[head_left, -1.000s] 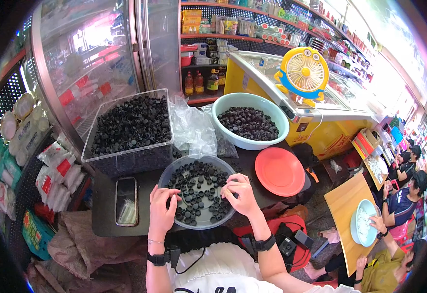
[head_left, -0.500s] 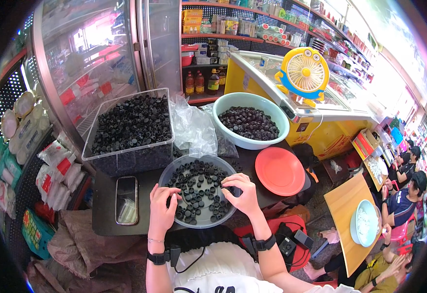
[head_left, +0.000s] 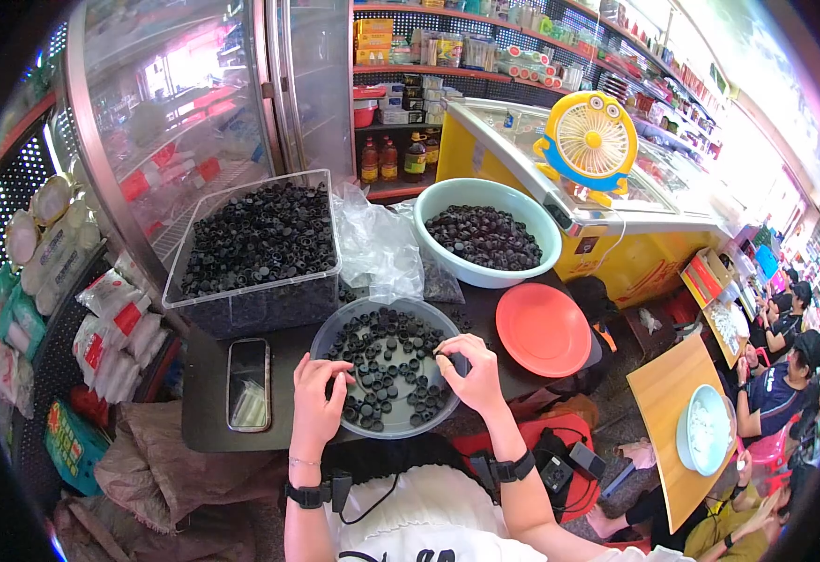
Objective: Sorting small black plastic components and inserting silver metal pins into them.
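A clear round bowl (head_left: 393,436) stands at the front of the dark table, its floor scattered with small black round caps (head_left: 371,385). At the bowl's left rim is my left hand (head_left: 319,389), fingers curled in and thumb close to them over the caps. My right hand (head_left: 472,369) is bent over the right rim, thumb and forefinger pinched together. Anything between the fingertips of either hand is too small to make out. Behind the bowl stand a clear bin (head_left: 253,304) heaped with black caps and a pale blue basin (head_left: 513,274) holding more dark pieces.
A phone (head_left: 248,386) lies left of the bowl, a red plate (head_left: 543,330) to its right. Plastic bags (head_left: 382,245) sit between bin and basin. A yellow fan (head_left: 593,142) stands on the freezer (head_left: 616,262). Other people sit at wooden tables (head_left: 656,417) on the right.
The whole view has shifted slightly. My right fingertips have drawn back a little toward the bowl's right rim; my left hand stays at the left rim.
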Action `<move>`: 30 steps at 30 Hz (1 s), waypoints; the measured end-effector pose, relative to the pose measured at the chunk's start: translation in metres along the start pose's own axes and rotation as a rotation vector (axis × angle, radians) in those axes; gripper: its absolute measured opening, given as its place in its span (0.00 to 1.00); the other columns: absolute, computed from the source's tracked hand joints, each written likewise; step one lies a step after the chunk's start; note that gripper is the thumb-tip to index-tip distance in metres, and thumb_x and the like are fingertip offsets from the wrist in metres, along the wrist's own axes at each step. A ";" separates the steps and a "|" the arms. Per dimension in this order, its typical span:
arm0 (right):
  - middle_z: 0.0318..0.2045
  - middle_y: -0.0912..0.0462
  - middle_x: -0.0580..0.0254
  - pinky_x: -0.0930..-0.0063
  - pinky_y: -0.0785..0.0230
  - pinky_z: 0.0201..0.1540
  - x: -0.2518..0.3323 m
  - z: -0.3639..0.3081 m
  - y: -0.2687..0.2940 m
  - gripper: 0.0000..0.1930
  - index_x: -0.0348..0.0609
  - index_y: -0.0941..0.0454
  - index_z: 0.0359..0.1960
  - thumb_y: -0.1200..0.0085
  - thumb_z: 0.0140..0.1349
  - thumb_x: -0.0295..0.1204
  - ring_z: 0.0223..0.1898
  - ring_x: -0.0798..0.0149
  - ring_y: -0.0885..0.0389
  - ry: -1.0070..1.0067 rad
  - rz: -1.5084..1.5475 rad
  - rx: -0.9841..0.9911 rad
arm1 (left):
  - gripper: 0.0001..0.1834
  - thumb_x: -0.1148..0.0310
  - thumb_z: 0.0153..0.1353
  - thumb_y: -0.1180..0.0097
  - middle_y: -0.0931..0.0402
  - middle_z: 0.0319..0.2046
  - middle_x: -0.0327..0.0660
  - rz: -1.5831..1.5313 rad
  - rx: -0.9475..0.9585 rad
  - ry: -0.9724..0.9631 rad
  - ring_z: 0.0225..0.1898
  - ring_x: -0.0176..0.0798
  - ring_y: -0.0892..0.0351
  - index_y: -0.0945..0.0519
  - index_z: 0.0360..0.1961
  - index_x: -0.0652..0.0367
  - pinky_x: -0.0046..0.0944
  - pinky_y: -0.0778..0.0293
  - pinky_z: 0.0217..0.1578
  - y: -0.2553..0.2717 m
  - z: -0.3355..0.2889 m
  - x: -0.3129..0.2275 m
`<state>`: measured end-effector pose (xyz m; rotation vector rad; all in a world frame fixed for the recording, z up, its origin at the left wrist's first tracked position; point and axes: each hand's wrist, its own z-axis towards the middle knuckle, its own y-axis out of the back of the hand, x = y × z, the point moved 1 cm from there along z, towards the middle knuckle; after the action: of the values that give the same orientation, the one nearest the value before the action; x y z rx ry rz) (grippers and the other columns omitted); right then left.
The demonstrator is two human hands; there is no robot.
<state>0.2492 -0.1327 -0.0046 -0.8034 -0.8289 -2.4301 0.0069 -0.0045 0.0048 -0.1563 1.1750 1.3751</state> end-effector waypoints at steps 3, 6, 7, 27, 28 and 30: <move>0.35 0.12 0.59 0.64 0.28 0.54 -0.001 0.001 -0.001 0.05 0.38 0.20 0.31 0.36 0.55 0.21 0.43 0.57 0.15 -0.023 0.011 0.000 | 0.10 0.71 0.68 0.49 0.16 0.32 0.34 0.003 0.005 0.001 0.48 0.41 0.20 0.16 0.43 0.56 0.53 0.46 0.72 0.001 0.001 0.001; 0.36 0.12 0.59 0.65 0.28 0.53 0.000 0.001 -0.001 0.05 0.38 0.21 0.32 0.37 0.55 0.21 0.43 0.57 0.15 -0.046 0.018 -0.007 | 0.09 0.70 0.69 0.49 0.16 0.33 0.34 0.008 0.003 0.001 0.49 0.41 0.20 0.16 0.43 0.56 0.54 0.46 0.72 0.000 0.001 0.000; 0.36 0.12 0.59 0.65 0.27 0.53 0.001 0.001 -0.001 0.05 0.38 0.21 0.32 0.37 0.55 0.21 0.43 0.57 0.15 -0.056 0.024 -0.012 | 0.09 0.70 0.69 0.49 0.16 0.33 0.34 0.008 0.002 0.000 0.49 0.42 0.20 0.16 0.43 0.56 0.54 0.46 0.72 0.001 0.002 -0.001; 0.36 0.13 0.59 0.68 0.25 0.48 0.002 -0.001 0.002 0.14 0.43 0.13 0.38 0.27 0.49 0.23 0.41 0.59 0.14 -0.024 -0.042 -0.064 | 0.10 0.71 0.69 0.50 0.16 0.33 0.33 0.025 0.019 0.002 0.48 0.40 0.20 0.16 0.43 0.56 0.53 0.46 0.72 -0.001 0.000 0.000; 0.36 0.13 0.59 0.68 0.25 0.47 0.002 -0.001 0.002 0.14 0.42 0.13 0.38 0.27 0.48 0.22 0.40 0.59 0.15 -0.048 -0.026 -0.073 | 0.10 0.70 0.68 0.49 0.16 0.32 0.32 0.024 0.013 -0.003 0.47 0.40 0.20 0.16 0.43 0.55 0.53 0.46 0.72 -0.001 0.001 0.001; 0.35 0.14 0.59 0.68 0.25 0.46 0.003 -0.001 0.001 0.14 0.42 0.14 0.38 0.27 0.48 0.22 0.40 0.59 0.15 -0.068 -0.008 -0.079 | 0.09 0.70 0.68 0.48 0.15 0.31 0.32 0.025 0.003 -0.005 0.47 0.39 0.21 0.16 0.44 0.54 0.53 0.45 0.72 -0.001 -0.001 0.002</move>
<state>0.2472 -0.1352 -0.0028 -0.9187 -0.7669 -2.4675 0.0070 -0.0036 0.0020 -0.1358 1.1780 1.3952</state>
